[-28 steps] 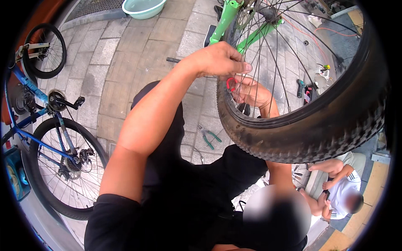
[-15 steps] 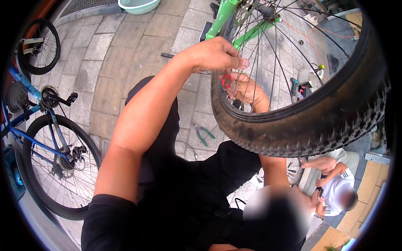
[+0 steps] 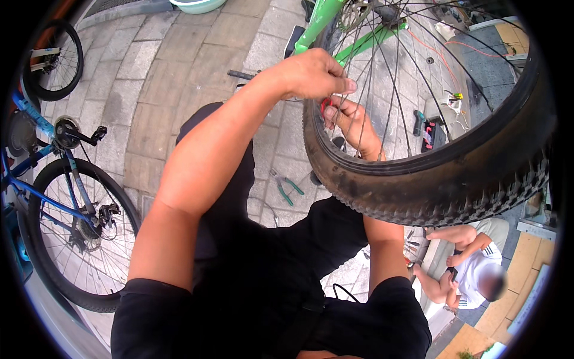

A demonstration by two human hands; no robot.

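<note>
A bicycle wheel with a knobby black tire (image 3: 442,194) and thin spokes stands before me, attached to a green frame (image 3: 320,24). From the wheel's far side, my right hand (image 3: 359,128) reaches between the spokes. Its thumb and fingers pinch a small red spoke wrench (image 3: 326,106) close to the rim, partly covered by the fingers. Just above it, my left hand (image 3: 317,75) is closed, thumb against fingers, beside the spokes. What it grips, if anything, is hidden.
Green-handled pliers (image 3: 286,188) lie on the paving near my knees. A blue bicycle (image 3: 66,179) stands at left, and a pale green basin (image 3: 198,5) sits at the far edge. Tools (image 3: 427,131) lie beyond the wheel. Someone in a white shirt (image 3: 478,269) sits at lower right.
My right hand has shifted slightly up toward the left hand, and its fingers now cover more of the red spoke wrench. The left hand stays almost in place. The view has shifted slightly.
</note>
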